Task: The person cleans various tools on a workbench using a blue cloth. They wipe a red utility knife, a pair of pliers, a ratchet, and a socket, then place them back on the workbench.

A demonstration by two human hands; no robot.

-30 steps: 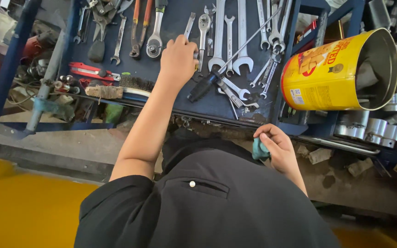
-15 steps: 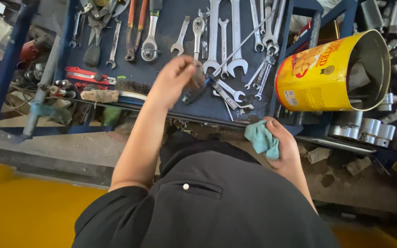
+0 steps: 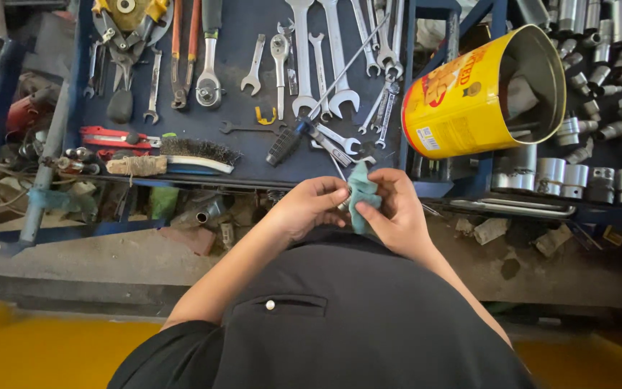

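Left hand (image 3: 309,205): pinching a small metal piece against the cloth (image 3: 361,193).
Right hand (image 3: 397,209): pinching the cloth.
Advice: probably wipe over the desk (image 3: 253,101), grip firm.

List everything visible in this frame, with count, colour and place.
Cloth: one, teal, held between both hands.
Spanners: many, steel, on the blue tray.
Ratchet: one, steel, tray upper left.
Pliers: one pair, orange handles, tray top left.
Wire brush: one, white handle, tray front.
Screwdriver: one, black handle, tray centre.
Can: one, yellow, on its side, right.
Sockets: many, steel, far right.
Left hand: on the cloth.
Right hand: on the cloth.
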